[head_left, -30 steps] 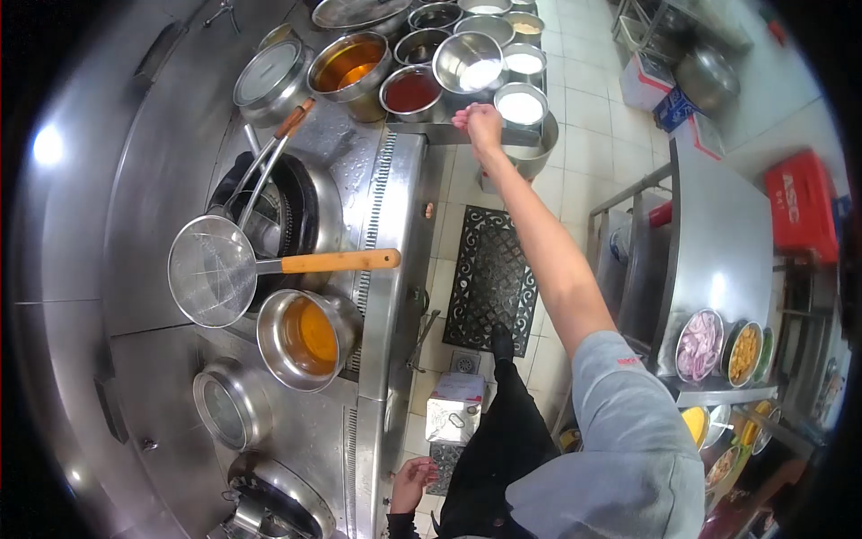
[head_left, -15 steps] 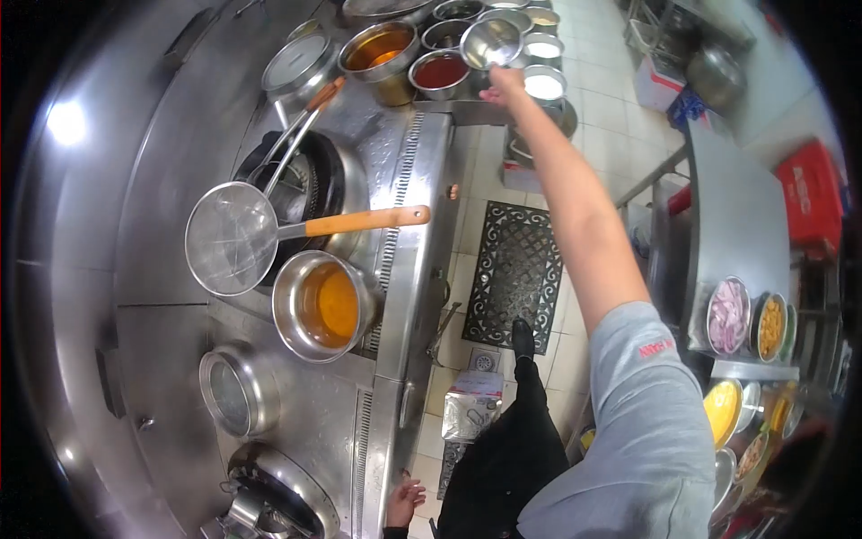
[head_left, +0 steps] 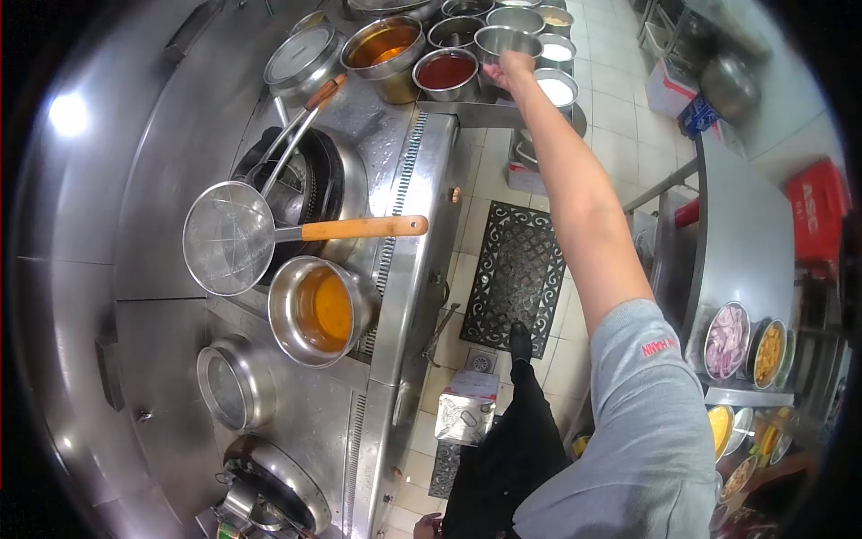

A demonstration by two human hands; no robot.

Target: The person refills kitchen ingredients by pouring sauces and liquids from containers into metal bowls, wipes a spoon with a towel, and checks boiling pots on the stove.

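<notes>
My right hand is stretched out at the top, its fingers closed at the near rim of a steel bowl. That bowl sits among other metal containers, beside a bowl of red sauce and a bowl of white powder. Only a small part of my left hand shows at the bottom edge, low beside my dark trousers; its fingers are mostly cut off.
A wooden-handled strainer lies across the wok burner, near a pot of orange liquid. A pot of amber liquid stands behind. On the right, a steel table stands near dishes of cut food.
My right hand has moved up to the steel bowl's rim, and the bowl's opening shows at a flatter angle. My left hand has dropped mostly out of the bottom of the view.
</notes>
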